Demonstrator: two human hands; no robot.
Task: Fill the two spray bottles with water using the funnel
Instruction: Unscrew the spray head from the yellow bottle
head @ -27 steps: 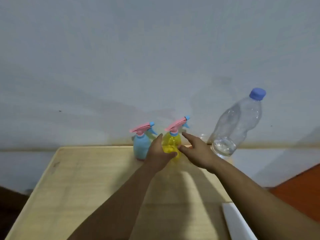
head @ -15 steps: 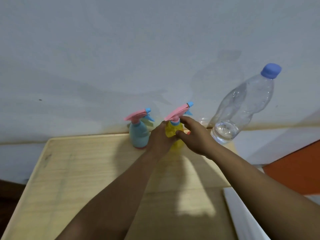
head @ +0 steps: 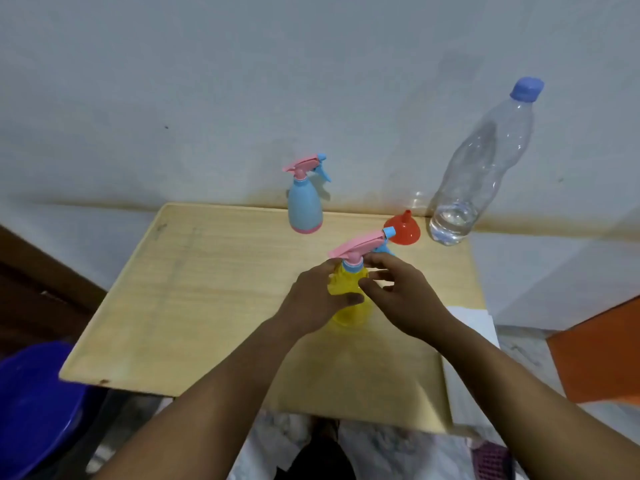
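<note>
We saw the yellow spray bottle (head: 348,303) standing upright near the middle of the wooden desk (head: 194,306), between the two hands. The left hand (head: 311,299) was wrapped around its body, thumb across the front. The right hand (head: 398,292) sat just beside the neck — fingers loosely spread and touching near the blue collar, gripping nothing that we could make out. The blue spray bottle (head: 304,206) stood at the desk's far edge, well apart from both hands. The red funnel (head: 403,230) lay mouth-down beyond the yellow bottle's nozzle — next to the clear water bottle (head: 481,168), which held a little water.
</note>
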